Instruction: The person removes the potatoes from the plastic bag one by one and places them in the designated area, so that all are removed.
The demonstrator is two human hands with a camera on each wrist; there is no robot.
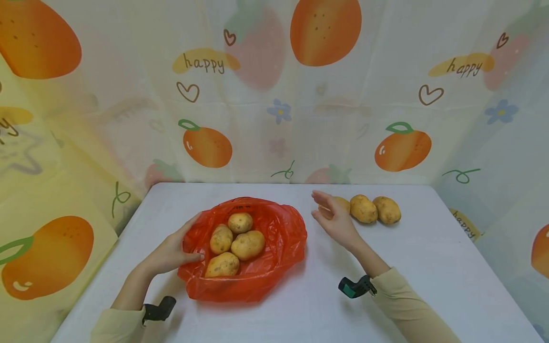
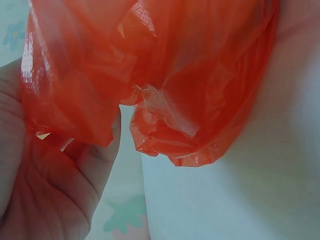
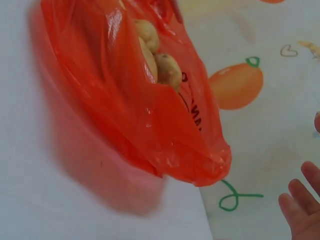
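A red plastic bag (image 1: 274,281) lies wide open on the table, with several potatoes (image 1: 248,245) inside it. At the bag's left side my left hand (image 1: 173,250) holds the rim, thumb on the near side and fingers partly hidden by the plastic. The left wrist view shows the red film (image 2: 165,120) draped between thumb and fingers. My right hand (image 1: 336,221) is raised to the right of the bag, fingers extended and nothing in it. It overlaps the leftmost of three loose potatoes (image 1: 363,208). Its fingertips (image 3: 300,195) show at the right wrist view's edge.
The white table (image 1: 429,286) ends at a back edge against a hanging cloth (image 1: 317,119) printed with oranges and strawberries. Similar cloth hangs along both sides. Dark wrist cameras (image 1: 358,287) sit on both forearms, low over the table.
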